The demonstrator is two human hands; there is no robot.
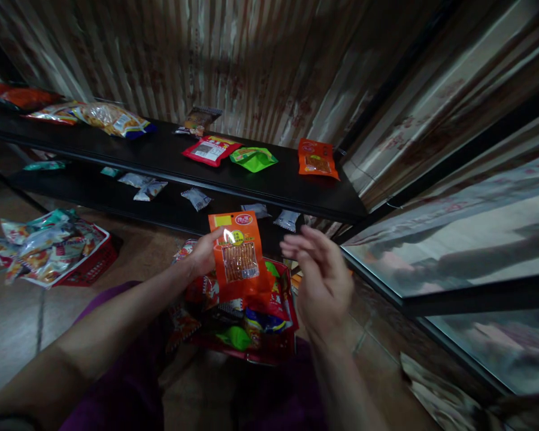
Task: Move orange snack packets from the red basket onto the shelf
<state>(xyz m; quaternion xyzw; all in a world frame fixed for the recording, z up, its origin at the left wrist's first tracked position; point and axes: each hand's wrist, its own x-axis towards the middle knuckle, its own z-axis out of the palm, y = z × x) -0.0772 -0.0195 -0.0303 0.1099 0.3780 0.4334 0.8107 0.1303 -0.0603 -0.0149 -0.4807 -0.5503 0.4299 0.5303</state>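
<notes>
Black two-level shelf (161, 157) with scattered snack packets (211, 151), striped curtain (260, 72) behind, tiled floor (13, 323). Left hand (203, 254) fingers pinching orange packet (240, 290) above red basket (269, 354); right hand (326, 284) fingers extended, unclosed, beside it.

From head height, looking down over both hands (204, 254) (326, 281).

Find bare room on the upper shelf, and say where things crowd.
The upper shelf has room between the green packet and the shelved orange pouch, and another patch between the blue-edged bag and red packet. Crowded: the shelf toward the left, where bags lie close together, and the filled basket beneath the held pouch.
</notes>
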